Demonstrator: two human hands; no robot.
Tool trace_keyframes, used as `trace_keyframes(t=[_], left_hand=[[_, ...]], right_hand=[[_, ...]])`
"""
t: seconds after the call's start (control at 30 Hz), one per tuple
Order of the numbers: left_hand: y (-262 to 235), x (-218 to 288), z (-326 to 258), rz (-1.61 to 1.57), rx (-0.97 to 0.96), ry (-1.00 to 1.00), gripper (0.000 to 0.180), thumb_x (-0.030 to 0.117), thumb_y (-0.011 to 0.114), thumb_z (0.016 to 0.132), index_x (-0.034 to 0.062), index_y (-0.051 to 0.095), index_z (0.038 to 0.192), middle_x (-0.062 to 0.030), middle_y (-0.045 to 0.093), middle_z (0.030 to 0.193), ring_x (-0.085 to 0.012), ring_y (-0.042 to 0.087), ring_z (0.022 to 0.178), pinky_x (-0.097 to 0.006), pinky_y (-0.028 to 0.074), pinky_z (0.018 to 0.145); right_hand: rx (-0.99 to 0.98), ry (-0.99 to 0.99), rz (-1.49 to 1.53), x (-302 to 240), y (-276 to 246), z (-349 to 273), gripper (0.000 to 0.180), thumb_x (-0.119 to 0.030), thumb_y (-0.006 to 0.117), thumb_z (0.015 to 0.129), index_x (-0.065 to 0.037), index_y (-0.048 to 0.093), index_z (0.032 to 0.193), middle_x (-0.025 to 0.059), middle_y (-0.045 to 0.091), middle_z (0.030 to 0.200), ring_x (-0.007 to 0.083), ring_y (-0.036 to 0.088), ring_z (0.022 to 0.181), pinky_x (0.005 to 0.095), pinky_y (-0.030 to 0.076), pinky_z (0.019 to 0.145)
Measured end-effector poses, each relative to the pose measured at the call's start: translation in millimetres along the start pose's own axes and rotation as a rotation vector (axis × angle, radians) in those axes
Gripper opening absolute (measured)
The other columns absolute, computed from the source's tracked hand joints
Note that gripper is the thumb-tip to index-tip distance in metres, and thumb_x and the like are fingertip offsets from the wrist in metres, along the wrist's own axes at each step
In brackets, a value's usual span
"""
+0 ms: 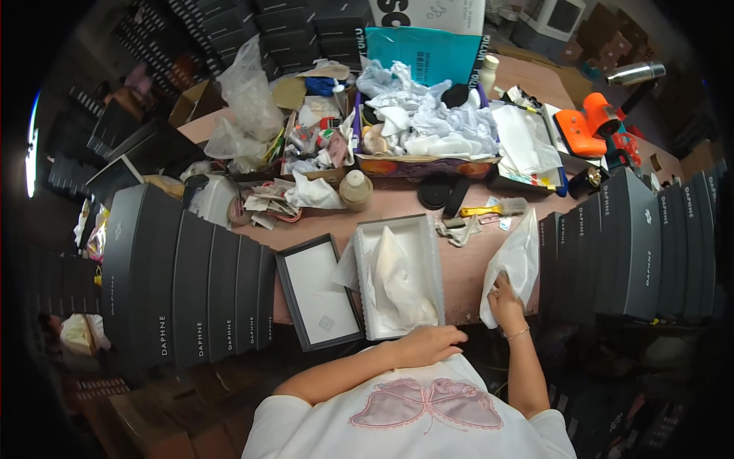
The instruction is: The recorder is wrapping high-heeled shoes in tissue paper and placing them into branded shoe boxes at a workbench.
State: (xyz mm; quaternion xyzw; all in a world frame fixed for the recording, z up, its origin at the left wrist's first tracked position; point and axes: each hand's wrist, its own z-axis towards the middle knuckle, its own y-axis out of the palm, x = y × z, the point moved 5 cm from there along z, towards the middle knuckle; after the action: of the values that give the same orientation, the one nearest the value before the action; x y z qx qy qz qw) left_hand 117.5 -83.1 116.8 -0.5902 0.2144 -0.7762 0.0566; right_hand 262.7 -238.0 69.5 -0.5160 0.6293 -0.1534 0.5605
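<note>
An open white shoe box [433, 264] lies on the table in front of me, lined with crumpled white tissue paper [397, 279]. Its dark lid [316, 291] lies upside down just left of it. My left hand [428, 344] rests with curled fingers at the box's near edge, touching the rim. My right hand [506, 297] is to the right of the box and grips the lower end of a white bag-like sheet [517, 260] that stands up from the table.
Dark grey shoe boxes stand in rows at left [191, 283] and right [634, 245]. Behind the open box are a tray of crumpled tissue [428, 126], a brush [498, 207], a tape roll [355, 189], an orange tool [589, 126] and clear plastic bags [248, 96].
</note>
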Motion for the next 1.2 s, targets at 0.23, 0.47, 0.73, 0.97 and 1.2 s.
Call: trace_keyframes(t=[0.23,0.47,0.73,0.97,1.2], left_hand=[[1.6,-120.8,-211.3,-0.581,0.560,-1.294,0.038,0.037,0.054,0.094,0.0002,0.064,0.092,-0.0092,0.063,0.078,-0.0204,0.058,0.061,-0.031,0.047,0.058],[40.9,-164.0,-223.2,-1.086,0.759,-1.315,0.042,0.047,0.059,0.089,0.0059,0.056,0.096,-0.0030,0.058,0.083,-0.0130,0.055,0.072,-0.028,0.045,0.058],[29.9,-159.5,-188.0,-1.462,0.979,-0.876,0.010,0.018,0.064,0.090,0.0093,0.060,0.093,-0.0029,0.057,0.079,-0.0151,0.056,0.076,-0.027,0.045,0.065],[-30.9,-58.0,-117.5,0.242,0.352,-0.475,0.019,0.018,0.070,0.079,0.0084,0.067,0.095,-0.0166,0.059,0.081,-0.0341,0.059,0.081,-0.040,0.045,0.077],[-56.5,-55.9,-99.8,0.078,0.625,-0.404,0.026,0.024,0.062,0.086,0.0042,0.064,0.103,-0.0158,0.063,0.098,-0.0359,0.058,0.095,-0.043,0.046,0.085]], right_hand=[[-0.142,-0.588,0.042,-134.6,69.2,-8.0,0.043,-0.015,0.063,0.080,0.005,0.052,0.117,0.0239,0.058,0.111,0.0416,0.057,0.098,0.0445,0.048,0.084],[-0.211,-0.439,0.159,-79.4,192.6,34.5,0.036,-0.020,0.062,0.077,0.008,0.056,0.099,0.0252,0.059,0.089,0.0392,0.060,0.081,0.0453,0.048,0.073],[-0.298,-0.682,-0.277,-82.1,202.1,3.4,0.038,-0.020,0.060,0.074,-0.001,0.057,0.108,0.0173,0.062,0.093,0.0344,0.061,0.083,0.0441,0.050,0.072],[-0.369,-0.633,-0.207,-88.7,203.0,0.3,0.041,-0.022,0.062,0.075,-0.003,0.057,0.111,0.0175,0.060,0.101,0.0355,0.059,0.092,0.0439,0.050,0.079],[-0.071,-0.614,0.118,-99.1,103.5,5.2,0.046,-0.022,0.070,0.075,-0.007,0.057,0.117,0.0208,0.054,0.119,0.0368,0.054,0.106,0.0431,0.044,0.090]])
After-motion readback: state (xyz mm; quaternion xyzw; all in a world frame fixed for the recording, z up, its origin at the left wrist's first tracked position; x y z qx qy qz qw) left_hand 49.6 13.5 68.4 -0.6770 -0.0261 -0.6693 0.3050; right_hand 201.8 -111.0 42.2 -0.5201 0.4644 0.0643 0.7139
